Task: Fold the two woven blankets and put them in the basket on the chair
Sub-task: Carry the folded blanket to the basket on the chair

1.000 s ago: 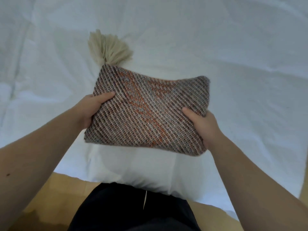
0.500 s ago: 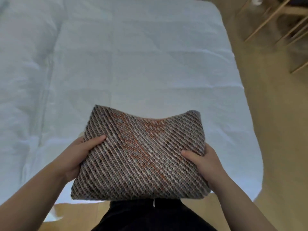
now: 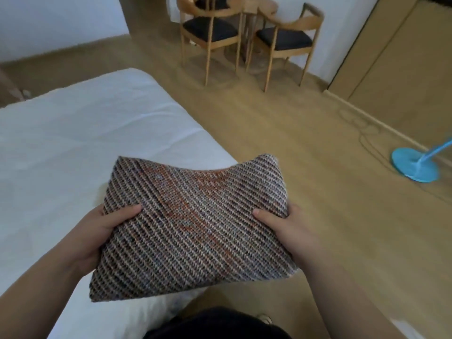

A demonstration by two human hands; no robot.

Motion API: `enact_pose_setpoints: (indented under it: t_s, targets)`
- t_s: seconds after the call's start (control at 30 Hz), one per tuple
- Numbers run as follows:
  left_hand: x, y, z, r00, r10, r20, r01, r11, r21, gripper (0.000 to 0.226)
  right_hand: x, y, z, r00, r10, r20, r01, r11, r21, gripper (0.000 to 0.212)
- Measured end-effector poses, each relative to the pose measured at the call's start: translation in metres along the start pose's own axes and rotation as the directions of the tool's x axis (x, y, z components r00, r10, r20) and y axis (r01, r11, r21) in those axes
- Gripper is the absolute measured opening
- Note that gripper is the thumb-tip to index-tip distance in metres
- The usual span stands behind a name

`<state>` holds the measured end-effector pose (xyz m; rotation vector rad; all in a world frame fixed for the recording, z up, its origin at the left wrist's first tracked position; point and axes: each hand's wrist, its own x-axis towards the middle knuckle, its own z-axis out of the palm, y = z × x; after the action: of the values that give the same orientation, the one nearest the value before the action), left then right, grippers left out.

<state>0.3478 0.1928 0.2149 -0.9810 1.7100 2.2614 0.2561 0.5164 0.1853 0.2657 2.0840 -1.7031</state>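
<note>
Folded woven blanket (image 3: 193, 226), held in the air in front of the person, partly over the corner of the white bed (image 3: 73, 148) and partly over the wooden floor (image 3: 305, 148). The left hand (image 3: 97, 231) grips its left edge and the right hand (image 3: 288, 228) its right edge; each thumb lies on the top face, while the remaining fingers are hidden beneath the cloth. The blanket's underside and the number of its layers cannot be made out. Its far edge sags between two raised corners.

Beyond the bed stand two wooden chairs with dark seats, a left chair (image 3: 210, 33) and a right chair (image 3: 286, 42), close together; what appears to be a small round table (image 3: 254, 6) rises behind them, cut off by the top of the frame. No basket can be made out on either seat. At right, a blue round stand base (image 3: 413, 167) rests on the floor, its pole cut off by the frame's edge. Wooden panels (image 3: 403, 57) line the right wall.
</note>
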Motion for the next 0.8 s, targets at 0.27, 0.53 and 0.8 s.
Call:
enact_pose_setpoints:
  t_s: [0.27,0.53,0.8]
  targets:
    - [0.015,-0.012,0.260,0.947,-0.076,0.311,0.005,0.975,0.223,0.113,-0.066,0.046,-0.228,0.905,0.039,-0.423,0.049,0.980,0.195,0.037]
    - [0.051,-0.020,0.477,0.799,-0.208,0.564,-0.012,0.932,0.362,0.094,-0.094,0.077,-0.368,0.709,0.182,-0.681,0.136,0.913,0.386,0.034]
    - [0.110,-0.027,0.684,0.574,-0.380,0.725,-0.035,0.873,0.486,0.050,-0.067,0.082,-0.470,0.384,0.356,-0.852,0.237,0.854,0.463,0.017]
